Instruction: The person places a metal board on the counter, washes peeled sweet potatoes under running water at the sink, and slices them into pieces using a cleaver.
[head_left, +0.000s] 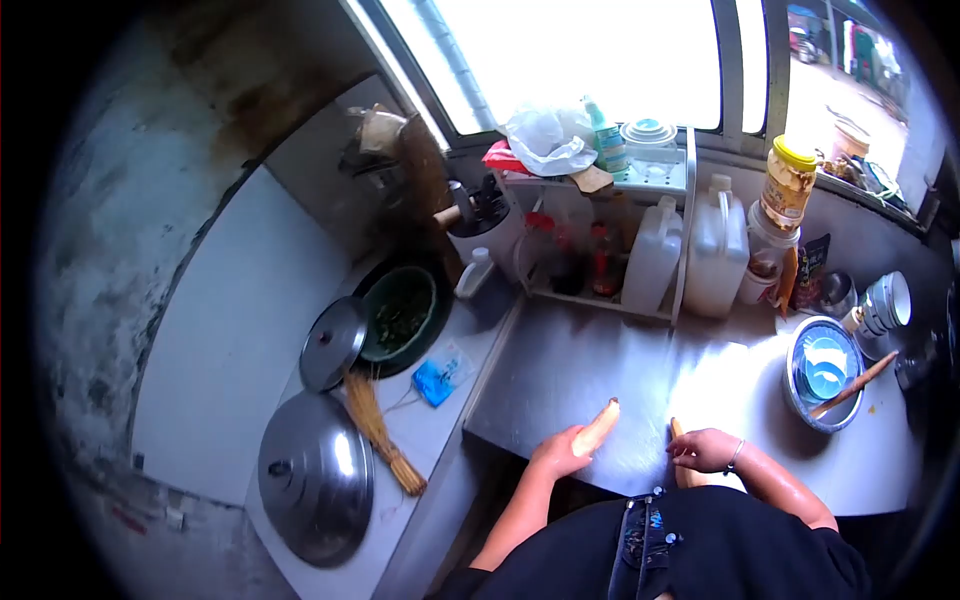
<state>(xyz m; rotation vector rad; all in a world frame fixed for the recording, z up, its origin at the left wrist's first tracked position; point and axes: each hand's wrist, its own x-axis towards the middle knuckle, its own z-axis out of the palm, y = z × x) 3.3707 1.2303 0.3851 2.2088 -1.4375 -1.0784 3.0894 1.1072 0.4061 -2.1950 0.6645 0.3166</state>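
Note:
My left hand point(562, 452) is closed around the lower end of a pale, long piece that looks like a peeled root vegetable point(597, 426). Its darker tip points up and away, over the steel counter point(570, 360). Near the counter's front edge, my right hand point(708, 450) has its fingers curled together beside a slim tan piece point(677, 428), whose upper end sticks out past the fingers. A bracelet circles that wrist. What the right fingers grip is too small and partly hidden to make out. Another pale surface shows just below that hand.
A metal bowl point(848, 418) with blue dishes and a wooden stick stands right. Jugs point(716, 250) and a bottle rack point(600, 298) line the back. Left are a dark green basin point(440, 318) with greens, a straw brush point(388, 440) and a large lid point(315, 480).

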